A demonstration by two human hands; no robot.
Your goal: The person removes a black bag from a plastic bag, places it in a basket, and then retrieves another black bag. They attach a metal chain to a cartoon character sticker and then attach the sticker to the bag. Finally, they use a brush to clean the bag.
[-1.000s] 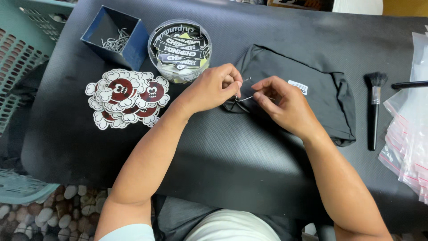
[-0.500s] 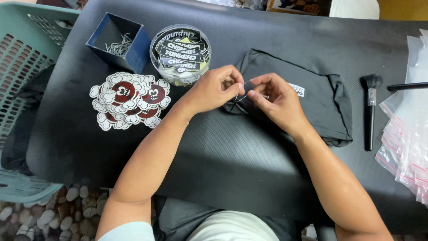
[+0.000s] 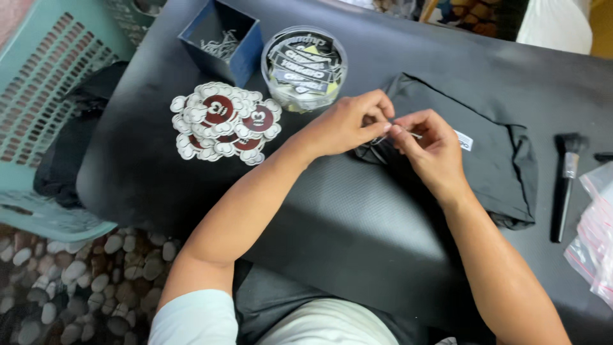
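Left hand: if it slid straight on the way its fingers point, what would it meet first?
The left hand points right, at the right hand. Their fingertips are almost touching over the black garment, so it would likely meet those fingers first.

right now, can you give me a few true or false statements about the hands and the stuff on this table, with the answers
1. Both hands meet over the folded black garment. True: the left hand and the right hand pinch something small and thin at its edge.
2. The round clear tub is empty. False: it holds black label strips.
3. The pile of round stickers lies to the right of the garment. False: it lies to its left, near the blue box.
4. A black brush lies on the table right of the garment. True.
5. The blue box holds the brush. False: it holds small pale bits, too small to tell apart.
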